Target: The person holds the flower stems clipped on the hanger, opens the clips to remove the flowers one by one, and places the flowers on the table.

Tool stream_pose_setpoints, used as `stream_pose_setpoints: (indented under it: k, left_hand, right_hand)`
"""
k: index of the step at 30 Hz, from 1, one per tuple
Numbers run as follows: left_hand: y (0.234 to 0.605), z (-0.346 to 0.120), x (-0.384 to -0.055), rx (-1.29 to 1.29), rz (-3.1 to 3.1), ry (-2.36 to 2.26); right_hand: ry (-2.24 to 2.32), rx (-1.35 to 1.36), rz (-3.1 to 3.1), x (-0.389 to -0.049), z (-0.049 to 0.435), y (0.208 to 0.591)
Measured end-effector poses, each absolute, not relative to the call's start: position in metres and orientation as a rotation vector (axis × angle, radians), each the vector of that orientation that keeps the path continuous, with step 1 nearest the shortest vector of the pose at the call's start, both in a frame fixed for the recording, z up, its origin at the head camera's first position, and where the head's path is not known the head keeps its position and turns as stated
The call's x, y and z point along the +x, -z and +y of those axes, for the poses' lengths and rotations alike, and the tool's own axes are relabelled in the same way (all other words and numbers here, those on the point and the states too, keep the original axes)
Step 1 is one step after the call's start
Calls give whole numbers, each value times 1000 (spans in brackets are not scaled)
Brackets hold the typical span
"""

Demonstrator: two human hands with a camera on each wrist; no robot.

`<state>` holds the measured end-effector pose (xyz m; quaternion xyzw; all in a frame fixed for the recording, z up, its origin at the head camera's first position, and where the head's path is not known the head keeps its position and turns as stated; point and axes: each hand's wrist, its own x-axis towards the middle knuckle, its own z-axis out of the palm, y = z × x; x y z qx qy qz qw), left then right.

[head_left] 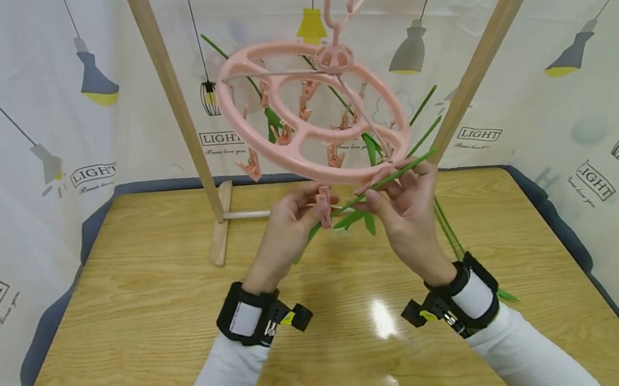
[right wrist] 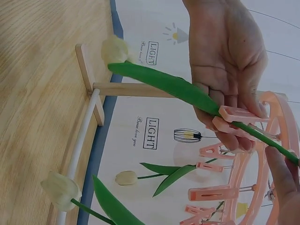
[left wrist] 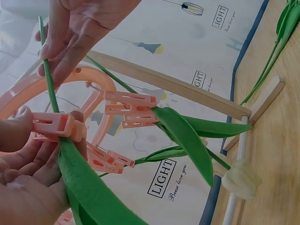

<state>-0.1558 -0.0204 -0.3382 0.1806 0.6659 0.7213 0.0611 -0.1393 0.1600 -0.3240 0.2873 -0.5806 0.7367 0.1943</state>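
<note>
Green and slender, the tulip sits between our two hands, just under the hanger. Our left hand pinches a pink peg between thumb and fingers; our right hand pinches the bare stem a little beyond the peg. The stem passes at the peg's mouth, though we cannot tell whether the peg grips it.

We judge the tulip light, its stem stiff enough to hold straight when pinched at one spot, its leaf soft and easy to bend, its pale bloom the part most easily crushed. The bare stem is the best place to take hold, well away from leaf and bloom; being thin and smooth, it may roll or slide between fingertips, so a light, firm pinch suits it.

The long axis follows the stem, slanting across from one hand to the other: the bare end points up and out past our right hand, and the bloom points down, below our left hand. Other tulips hang from pegs beyond our hands, and loose stems lie on the surface past our right hand.
</note>
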Motion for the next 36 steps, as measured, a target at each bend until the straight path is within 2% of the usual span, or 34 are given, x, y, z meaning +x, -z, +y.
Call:
stream_pose_setpoints:
  k: [18,36]
  left_hand:
    - [342,-20,-160,782,2175,-2095]
    - [345,-29,-162,581,2251,-2141]
  right_hand:
    - [-2037,894,-1563,-142,156,333]
    - [-2010,835,-1649,-140,160,335]
